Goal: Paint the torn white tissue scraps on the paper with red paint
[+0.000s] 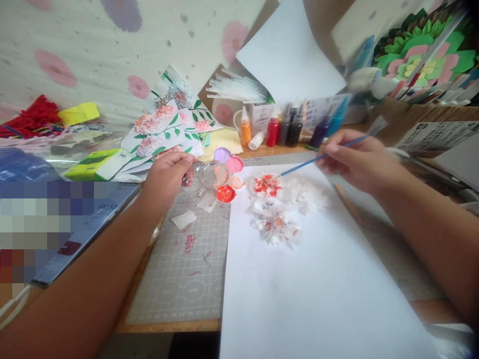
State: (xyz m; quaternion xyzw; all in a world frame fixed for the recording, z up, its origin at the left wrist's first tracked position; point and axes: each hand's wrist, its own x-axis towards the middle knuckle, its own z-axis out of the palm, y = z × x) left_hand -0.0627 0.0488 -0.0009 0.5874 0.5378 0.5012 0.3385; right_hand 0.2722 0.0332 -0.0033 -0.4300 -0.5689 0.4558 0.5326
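Note:
My right hand [354,159] is closed around a thin blue paintbrush [305,163], its tip on a crumpled white tissue flower [266,185] daubed red and orange. My left hand [168,174] pinches the edge of a clear plastic paint palette [202,177], whose wells hold purple, pink, pale orange and red-orange paint. Below the red flower sits another tissue flower [277,227] with faint reddish and purple marks. A plain white tissue clump [305,193] lies to its upper right. All of them rest on a large white paper sheet [299,294].
Under the paper is a grey cutting mat [175,279]. Paint bottles [272,130] line the back. Flower paintings [164,127] lean at back left, above a yellow-green box [95,165]. A tablet or phone screen [97,219] lies left; a cardboard box [434,132] stands right.

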